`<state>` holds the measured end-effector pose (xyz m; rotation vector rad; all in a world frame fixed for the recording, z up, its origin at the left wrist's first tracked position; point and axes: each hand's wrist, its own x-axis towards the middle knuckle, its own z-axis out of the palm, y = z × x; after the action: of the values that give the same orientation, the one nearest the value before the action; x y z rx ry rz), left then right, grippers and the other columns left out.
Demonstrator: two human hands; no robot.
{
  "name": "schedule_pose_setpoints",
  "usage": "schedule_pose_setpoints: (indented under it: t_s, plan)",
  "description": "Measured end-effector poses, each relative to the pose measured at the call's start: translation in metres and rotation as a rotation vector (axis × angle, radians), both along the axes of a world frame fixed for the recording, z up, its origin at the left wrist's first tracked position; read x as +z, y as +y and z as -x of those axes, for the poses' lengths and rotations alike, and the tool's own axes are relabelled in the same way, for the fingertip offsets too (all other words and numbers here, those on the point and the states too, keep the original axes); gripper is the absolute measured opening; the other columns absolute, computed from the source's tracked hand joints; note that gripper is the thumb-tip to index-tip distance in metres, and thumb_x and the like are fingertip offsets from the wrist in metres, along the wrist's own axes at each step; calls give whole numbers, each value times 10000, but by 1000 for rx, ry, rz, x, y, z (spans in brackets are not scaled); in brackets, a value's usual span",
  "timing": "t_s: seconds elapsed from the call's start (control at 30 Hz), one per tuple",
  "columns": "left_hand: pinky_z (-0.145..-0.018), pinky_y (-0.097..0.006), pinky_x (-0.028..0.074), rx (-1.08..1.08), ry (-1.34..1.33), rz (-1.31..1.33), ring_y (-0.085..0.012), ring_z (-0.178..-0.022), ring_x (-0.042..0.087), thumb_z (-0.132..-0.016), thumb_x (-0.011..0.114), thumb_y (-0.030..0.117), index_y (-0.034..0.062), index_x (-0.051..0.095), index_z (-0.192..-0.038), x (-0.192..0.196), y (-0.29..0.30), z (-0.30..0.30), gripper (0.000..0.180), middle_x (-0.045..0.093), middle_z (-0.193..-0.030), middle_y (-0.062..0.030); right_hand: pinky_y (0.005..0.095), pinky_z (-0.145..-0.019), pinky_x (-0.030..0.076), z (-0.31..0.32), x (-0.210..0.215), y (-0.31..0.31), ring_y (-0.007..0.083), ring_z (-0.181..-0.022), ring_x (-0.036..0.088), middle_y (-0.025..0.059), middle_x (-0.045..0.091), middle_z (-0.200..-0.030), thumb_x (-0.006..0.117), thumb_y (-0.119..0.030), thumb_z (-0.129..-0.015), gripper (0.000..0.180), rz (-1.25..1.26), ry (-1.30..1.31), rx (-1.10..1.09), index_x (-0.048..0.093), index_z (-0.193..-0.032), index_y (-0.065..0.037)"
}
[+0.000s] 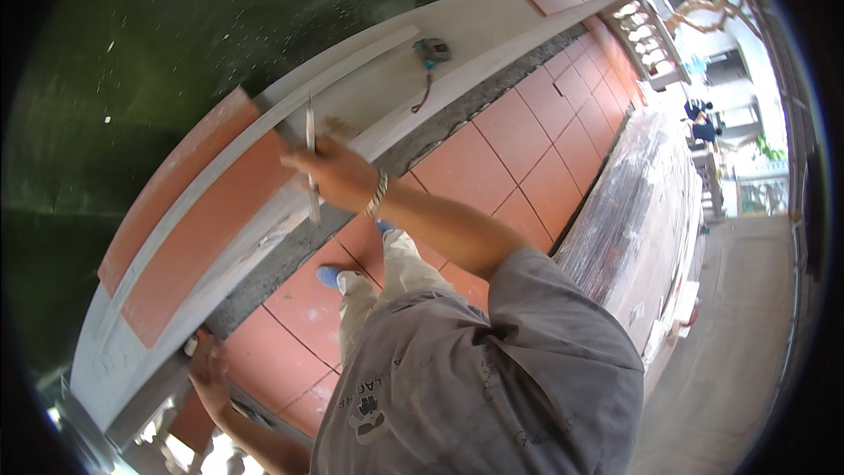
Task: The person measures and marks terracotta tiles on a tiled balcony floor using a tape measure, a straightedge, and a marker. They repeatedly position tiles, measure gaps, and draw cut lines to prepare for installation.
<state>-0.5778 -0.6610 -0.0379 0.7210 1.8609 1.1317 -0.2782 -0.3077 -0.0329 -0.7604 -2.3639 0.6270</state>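
My right hand [338,178] is closed around a slim, pale, pencil-like stick [312,198], its thin tip pointing away from me. That hand hovers by a long grey straight strip [211,158] lying along the ledge. Under the strip is a terracotta tile [207,229], with a further terracotta piece [180,180] showing on its far side. At the near left, my left hand [208,376] is bent at the end of the ledge. A small whitish thing [191,347] shows at its fingertips; its kind is unclear.
A tape measure [432,53] with a wrist strap rests on the pale ledge [492,26]. Dark green water [176,53] borders the far side. I stand on terracotta floor tiles [466,163]; a plastic-wrapped stack [629,220] lies to the right. Balusters [646,35] stand farther off.
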Motion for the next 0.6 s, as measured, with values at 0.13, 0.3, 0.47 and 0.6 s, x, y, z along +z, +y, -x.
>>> schedule_pose_setpoints:
  t_s: [0.13,0.3,0.47,0.6]
  plan:
    - [-631,-266,409,-165,-125,107,-91,-727,498,-906,696,212,-54,647,-956,-42,6,-8,275,580,-813,-12,435,-812,544,-46,-7,-45,356,-999,627,137,636,-1063,753,-169,-829,386,102,51,-28,616,-1185,-110]
    - [-868,-367,514,-491,226,158,-260,-944,669,-921,690,277,-44,690,-1015,-89,23,-51,334,713,-1009,-157,432,-825,542,-87,-17,-64,362,-998,633,140,648,-1063,730,-180,-866,338,223,105,-66,610,-1170,-95]
    - [-877,-456,500,-769,458,352,-417,-1007,652,-872,639,369,-4,682,-1032,-118,45,-104,408,701,-1007,-213,437,-820,541,-119,-20,-63,365,-970,643,148,655,-1052,699,-165,-893,302,287,162,-102,602,-1170,-95]
    - [-782,-426,525,-735,435,400,-341,-922,712,-836,670,419,21,725,-953,-140,56,-142,420,706,-917,-230,438,-804,534,-160,-18,-55,372,-946,650,159,653,-1053,693,-166,-902,302,318,190,-147,594,-1178,-97]
